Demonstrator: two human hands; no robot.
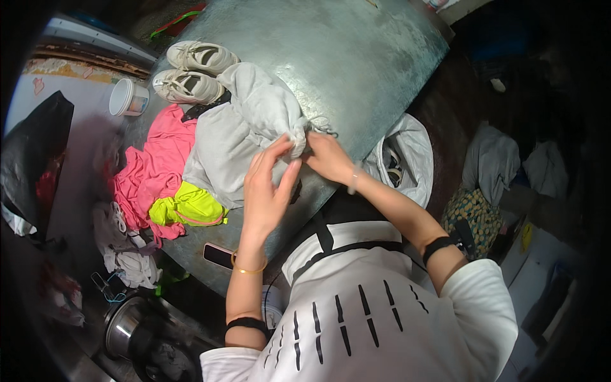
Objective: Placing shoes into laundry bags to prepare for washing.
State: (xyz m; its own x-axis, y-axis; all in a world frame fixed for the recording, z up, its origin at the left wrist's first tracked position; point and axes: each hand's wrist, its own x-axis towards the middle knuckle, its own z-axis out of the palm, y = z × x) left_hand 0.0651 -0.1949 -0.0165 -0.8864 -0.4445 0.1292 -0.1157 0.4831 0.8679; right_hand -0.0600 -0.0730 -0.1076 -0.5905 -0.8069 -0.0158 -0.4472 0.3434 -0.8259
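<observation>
A light grey cloth garment [229, 148] lies bunched near the table's front left, its gathered waist end with a drawstring [322, 125] pointing right. My right hand [329, 155] grips that gathered end from the right, fingers curled around the fabric. My left hand [269, 181] is raised at the same end, thumb and fingers apart, its fingertips close to the cloth; whether they touch it is unclear. Left of the grey garment lie a crumpled pink garment [160, 167] and a neon yellow cloth [193, 205]. Behind them stands a pair of off-white lace-up shoes [191, 88].
The grey metal-topped table [363, 52] extends away from me. A white plastic tub [129, 98] is at its left edge, a phone [219, 255] near its front edge. An open white sack [420, 157] with shoes inside stands at right. A steel pot [124, 329] sits lower left.
</observation>
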